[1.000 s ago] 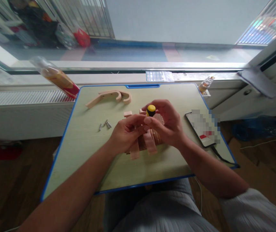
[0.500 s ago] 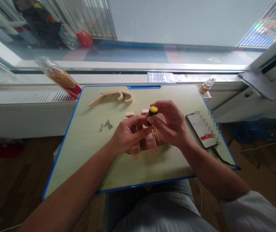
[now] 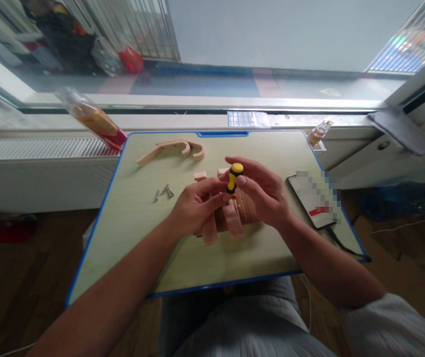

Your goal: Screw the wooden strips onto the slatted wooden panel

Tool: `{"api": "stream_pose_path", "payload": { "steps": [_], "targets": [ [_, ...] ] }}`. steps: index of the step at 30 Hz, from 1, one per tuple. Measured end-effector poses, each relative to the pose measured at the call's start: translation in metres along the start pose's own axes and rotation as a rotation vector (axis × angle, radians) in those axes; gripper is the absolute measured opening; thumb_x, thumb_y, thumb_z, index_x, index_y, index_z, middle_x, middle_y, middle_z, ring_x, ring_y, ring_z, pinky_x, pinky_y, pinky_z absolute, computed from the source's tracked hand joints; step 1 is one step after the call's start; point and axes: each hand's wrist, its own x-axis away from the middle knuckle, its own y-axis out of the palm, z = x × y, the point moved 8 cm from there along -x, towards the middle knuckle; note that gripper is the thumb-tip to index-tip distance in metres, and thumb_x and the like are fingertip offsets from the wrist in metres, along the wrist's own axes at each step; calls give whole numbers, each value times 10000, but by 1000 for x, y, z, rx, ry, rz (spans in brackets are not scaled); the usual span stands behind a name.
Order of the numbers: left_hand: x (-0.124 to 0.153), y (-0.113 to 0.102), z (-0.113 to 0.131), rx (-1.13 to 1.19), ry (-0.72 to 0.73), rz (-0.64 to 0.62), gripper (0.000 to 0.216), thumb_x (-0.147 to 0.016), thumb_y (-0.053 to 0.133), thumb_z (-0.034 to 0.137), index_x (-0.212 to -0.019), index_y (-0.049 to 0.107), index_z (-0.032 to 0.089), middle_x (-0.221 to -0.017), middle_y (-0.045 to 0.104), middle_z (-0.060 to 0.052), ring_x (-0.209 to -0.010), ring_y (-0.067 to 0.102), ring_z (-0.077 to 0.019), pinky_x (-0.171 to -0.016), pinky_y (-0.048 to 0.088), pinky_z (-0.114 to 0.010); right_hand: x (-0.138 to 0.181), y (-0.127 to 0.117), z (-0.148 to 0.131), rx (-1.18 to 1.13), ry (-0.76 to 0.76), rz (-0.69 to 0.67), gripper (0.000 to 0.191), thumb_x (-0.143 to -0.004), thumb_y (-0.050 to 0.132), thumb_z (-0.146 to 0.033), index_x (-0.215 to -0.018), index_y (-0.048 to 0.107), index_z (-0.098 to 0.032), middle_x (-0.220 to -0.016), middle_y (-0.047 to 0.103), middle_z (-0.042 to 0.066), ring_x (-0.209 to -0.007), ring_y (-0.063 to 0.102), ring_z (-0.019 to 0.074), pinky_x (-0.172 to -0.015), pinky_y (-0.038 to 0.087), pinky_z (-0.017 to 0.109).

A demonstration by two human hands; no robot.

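A short yellow-and-black screwdriver (image 3: pixel 235 173) stands nearly upright over the slatted wooden piece (image 3: pixel 247 208), its tip hidden. My left hand (image 3: pixel 199 203) pinches low at the screwdriver, thumb and forefinger closed about its lower end. Around the handle, my right hand (image 3: pixel 266 191) has its fingers apart, the thumb tip close beside the grip; whether it touches I cannot tell. Two pale wooden strips (image 3: pixel 234 221) lie across the darker slats under my hands. Several metal screws (image 3: pixel 168 190) lie on the table left of my left hand.
Two curved wooden pieces (image 3: pixel 175 148) lie at the back left of the blue-edged table (image 3: pixel 123 238). A phone (image 3: pixel 311 201) with a cable lies on the right. Bottles (image 3: pixel 101 124) stand by the window beyond the table's back corners.
The fingers of my right hand have loosened and spread from the screwdriver handle, showing more of it. My left hand keeps its pinch in about the same place.
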Motion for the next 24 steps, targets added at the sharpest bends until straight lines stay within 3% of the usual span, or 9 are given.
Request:
{"api": "stream_pose_path", "payload": {
  "steps": [5,9,13,16,20,24],
  "targets": [
    [1,-2,-1,-15,22,-7,339,-935,862,482,-1132,875,206,-1105,841,-91,-1006,768,-243,-891,603,-328,0,-2,-9,113,-123,82,338,-960,841,-333,-1290,769,-306,-1226,772,65,-1059,755,238,-974,618,446],
    [1,-3,-2,-3,36,29,506,-790,987,465,-1207,849,214,-1056,831,-83,-992,769,-256,-854,621,-333,0,0,-13,156,-208,147,312,-906,882,-310,-1172,720,-307,-1082,722,14,-946,694,197,-893,589,405],
    [0,-2,2,23,44,62,379,-760,1009,457,-993,849,204,-940,806,-55,-935,753,-237,-834,621,-327,-1,2,-11,162,-205,151,323,-903,884,-338,-1160,691,-311,-1058,722,-1,-903,685,188,-861,577,400],
    [0,0,5,20,31,40,288,-836,956,458,-913,846,203,-905,796,-53,-926,750,-236,-848,614,-337,-1,1,-11,153,-151,112,320,-931,866,-367,-1218,738,-309,-1134,764,26,-1003,725,217,-948,584,429],
    [-1,0,4,-40,19,-3,329,-907,897,453,-1127,881,209,-1061,839,-81,-1020,757,-259,-915,590,-345,-1,3,-8,74,-35,14,411,-1022,762,-423,-1418,733,-318,-1314,795,70,-1217,740,271,-1076,593,486],
    [0,-1,-1,-71,4,-34,388,-963,831,489,-1215,871,197,-1154,839,-95,-1050,747,-266,-925,570,-340,-1,6,-7,31,-15,-16,398,-1032,747,-431,-1412,745,-313,-1298,811,67,-1191,765,262,-1080,616,474]
  ]
}}
